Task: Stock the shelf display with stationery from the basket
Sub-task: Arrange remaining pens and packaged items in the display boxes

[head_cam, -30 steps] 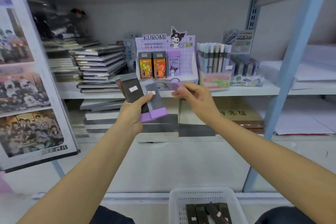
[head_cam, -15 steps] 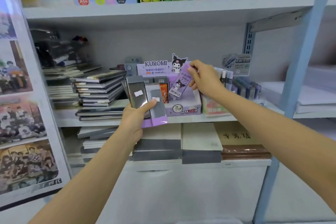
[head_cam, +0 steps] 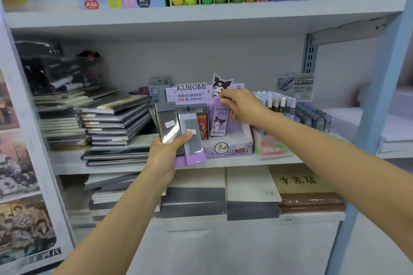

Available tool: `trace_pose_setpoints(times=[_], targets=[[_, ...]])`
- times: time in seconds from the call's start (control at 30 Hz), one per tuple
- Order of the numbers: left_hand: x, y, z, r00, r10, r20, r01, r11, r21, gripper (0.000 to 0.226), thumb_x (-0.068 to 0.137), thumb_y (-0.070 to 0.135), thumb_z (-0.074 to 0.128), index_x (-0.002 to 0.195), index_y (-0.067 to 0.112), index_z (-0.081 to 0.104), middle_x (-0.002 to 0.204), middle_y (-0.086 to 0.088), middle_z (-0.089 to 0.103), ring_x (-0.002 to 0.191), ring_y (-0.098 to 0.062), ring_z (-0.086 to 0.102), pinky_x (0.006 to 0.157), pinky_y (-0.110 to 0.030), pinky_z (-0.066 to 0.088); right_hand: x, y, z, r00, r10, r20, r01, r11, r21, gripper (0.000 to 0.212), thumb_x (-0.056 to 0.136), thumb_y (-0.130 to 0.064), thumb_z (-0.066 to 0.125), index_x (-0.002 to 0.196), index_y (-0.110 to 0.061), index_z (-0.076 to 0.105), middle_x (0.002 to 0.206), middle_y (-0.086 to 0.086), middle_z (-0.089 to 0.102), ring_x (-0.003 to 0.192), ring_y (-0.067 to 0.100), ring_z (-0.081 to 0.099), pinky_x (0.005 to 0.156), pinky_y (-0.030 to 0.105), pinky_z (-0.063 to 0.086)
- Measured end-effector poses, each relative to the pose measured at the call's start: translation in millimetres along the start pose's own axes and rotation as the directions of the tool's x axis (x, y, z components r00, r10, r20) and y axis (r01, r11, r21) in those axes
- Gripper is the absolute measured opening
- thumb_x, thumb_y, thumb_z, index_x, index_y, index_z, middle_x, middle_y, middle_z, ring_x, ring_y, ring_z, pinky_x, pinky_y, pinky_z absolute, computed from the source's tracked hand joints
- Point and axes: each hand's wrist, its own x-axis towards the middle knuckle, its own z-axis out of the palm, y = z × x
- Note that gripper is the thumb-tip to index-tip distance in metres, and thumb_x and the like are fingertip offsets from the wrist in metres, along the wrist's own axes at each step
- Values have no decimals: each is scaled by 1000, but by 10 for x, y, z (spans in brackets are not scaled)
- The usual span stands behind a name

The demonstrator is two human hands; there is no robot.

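Your right grip (head_cam: 240,107) pinched the purple Kuromi pack (head_cam: 220,120) by its top end, fingers curled over the upper edge. It held the pack upright at the right-hand slot of the display box (head_cam: 232,148), just beside the orange pack (head_cam: 202,126) standing there. I could not tell whether its foot had reached the bottom of the slot.

Your left grip (head_cam: 165,154) clasped a fan of spare packs (head_cam: 174,127) (plain sides toward you, small white labels showing), with the thumb pressed across the front one. The fan sat before the box's left side, above the shelf (head_cam: 257,161).

I judged these packs to be light, thin and fairly stiff. Their glossy film threw glare, so they were probably slippery, and a fan pinned by one thumb could slide apart. A pinch at the top edge suited lowering a pack into a narrow slot, since it kept your fingers out of the gap. The cardboard box looked light too, and a firm push might have shoved it backward or against the pens (head_cam: 276,105) close on its right.
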Motion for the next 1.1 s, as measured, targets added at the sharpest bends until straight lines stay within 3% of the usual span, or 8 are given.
trace_pose_setpoints(times=[0.17,0.43,0.6,0.77,0.87,0.93,1.0,1.1], targets=[[5,1,12,1000,-7,14,7,1000,2,38,71,12,82,105,16,64,92,-1,77,80,-18,74,54,-27,57,82,4,4,999,-24,20,25,999,-37,22,103,-22,45,105,-6,60,97,10,64,55,14,64,69,34,50],[18,-4,13,1000,-17,-3,17,1000,9,43,72,11,82,110,15,63,97,-4,76,82,-19,74,56,-28,58,111,-14,29,997,26,69,-24,999,-35,12,102,-19,46,112,-15,51,93,11,65,66,23,66,76,38,55],[23,-6,23,1000,-16,-14,16,1000,13,53,69,14,83,117,14,60,101,-4,75,82,-19,74,58,-30,60,94,-42,84,994,-39,102,45,998,-53,7,100,-22,50,105,-20,54,95,5,63,65,11,59,78,36,54],[-5,20,37,999,-26,-28,26,1000,2,52,72,12,82,119,13,59,102,-4,74,79,-16,74,55,-28,59,74,-35,162,999,-2,-32,0,998,-60,17,95,-18,59,110,-13,64,107,4,49,88,15,50,84,34,47],[-40,49,31,999,-26,-32,26,1000,-5,54,73,12,82,121,13,58,103,-4,74,80,-16,74,54,-27,58,6,-87,120,998,8,-59,-12,998,-64,30,94,-24,61,123,-14,64,113,3,45,86,13,49,86,33,46],[-68,76,35,999,-18,-28,18,1000,-13,57,73,12,82,124,12,56,108,-5,73,84,-17,73,56,-27,58,-90,-184,81,989,9,-149,2,997,72,34,94,-27,60,127,-16,59,116,0,46,81,13,52,83,28,45],[-107,95,58,1000,2,-5,-2,1000,-7,57,73,12,82,124,12,57,108,-6,73,86,-18,73,59,-28,59,-221,-307,62,982,86,-167,-20,932,361,34,94,-30,60,125,-18,56,110,-5,53,82,10,56,79,23,46],[-184,107,129,999,16,35,-17,1000,26,50,74,13,80,120,11,61,107,-7,74,93,-23,72,75,-35,60,-423,-480,143,980,145,133,-197,718,668,42,93,-32,62,129,-18,47,98,-2,67,80,8,66,75,22,54]])
